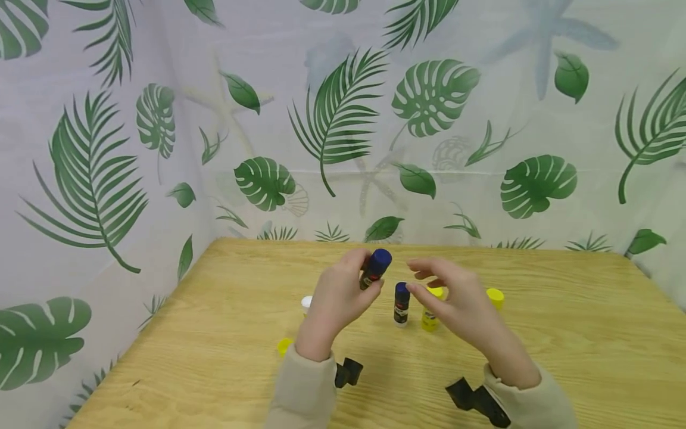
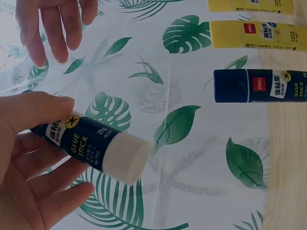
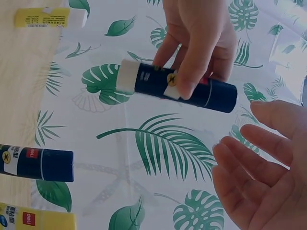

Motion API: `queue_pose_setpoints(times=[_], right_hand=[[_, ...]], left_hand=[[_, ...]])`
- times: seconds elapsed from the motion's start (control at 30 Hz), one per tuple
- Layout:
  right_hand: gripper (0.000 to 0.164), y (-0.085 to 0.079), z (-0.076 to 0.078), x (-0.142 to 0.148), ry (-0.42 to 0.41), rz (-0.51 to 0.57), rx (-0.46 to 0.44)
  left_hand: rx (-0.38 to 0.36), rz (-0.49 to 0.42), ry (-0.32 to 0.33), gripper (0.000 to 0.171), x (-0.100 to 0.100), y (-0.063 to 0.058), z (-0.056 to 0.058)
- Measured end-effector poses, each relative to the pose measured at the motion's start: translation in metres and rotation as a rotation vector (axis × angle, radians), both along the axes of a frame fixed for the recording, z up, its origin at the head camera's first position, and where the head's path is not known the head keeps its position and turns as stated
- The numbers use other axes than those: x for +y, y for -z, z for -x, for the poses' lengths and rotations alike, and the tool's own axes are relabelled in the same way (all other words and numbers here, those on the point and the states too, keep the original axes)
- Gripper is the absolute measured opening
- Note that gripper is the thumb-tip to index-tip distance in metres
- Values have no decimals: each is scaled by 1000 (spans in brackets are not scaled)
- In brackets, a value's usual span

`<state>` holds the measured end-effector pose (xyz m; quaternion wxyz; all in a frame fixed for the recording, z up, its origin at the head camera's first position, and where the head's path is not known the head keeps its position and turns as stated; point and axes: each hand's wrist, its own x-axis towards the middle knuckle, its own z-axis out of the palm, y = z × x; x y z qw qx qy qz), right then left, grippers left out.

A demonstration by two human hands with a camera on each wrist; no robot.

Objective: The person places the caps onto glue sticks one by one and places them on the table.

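My left hand (image 1: 334, 304) grips a navy glue stick (image 1: 377, 267) with a white base, held up above the table. In the left wrist view the thumb lies across the label of this glue stick (image 2: 91, 143), white end outward. Close by, my right hand (image 1: 455, 301) is raised with fingers apart and slightly bent, nothing in them. A second navy glue stick (image 1: 401, 307) stands on the table, its cap overlapped by the right thumb tip in the head view. Beside it stands a yellow glue stick (image 1: 430, 322), partly hidden by the right hand.
Another yellow glue stick (image 1: 495, 298) shows behind the right hand. By the left wrist are a white-ended yellow glue stick (image 3: 43, 17) and a small yellow piece (image 1: 284, 346). The wooden table (image 1: 203, 345) meets a leaf-printed cloth (image 1: 332, 196) behind.
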<state>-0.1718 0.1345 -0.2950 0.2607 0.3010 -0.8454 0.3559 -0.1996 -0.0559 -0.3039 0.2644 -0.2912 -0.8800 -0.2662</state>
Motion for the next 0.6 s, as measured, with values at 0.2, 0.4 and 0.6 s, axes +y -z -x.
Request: queue_pose_setpoints(times=[0.2,0.4,0.6], right_hand=[[26,-1,-2,0,22,-9,3],[25,0,-1,0,21,-22,12],[25,2,-1,-2,23,-29,2]], left_hand=[[-43,-69,-62,29,5,9,10],[-149,-114,-87,25,10,27,22],[-215,-45,-93,24,16,43,29]])
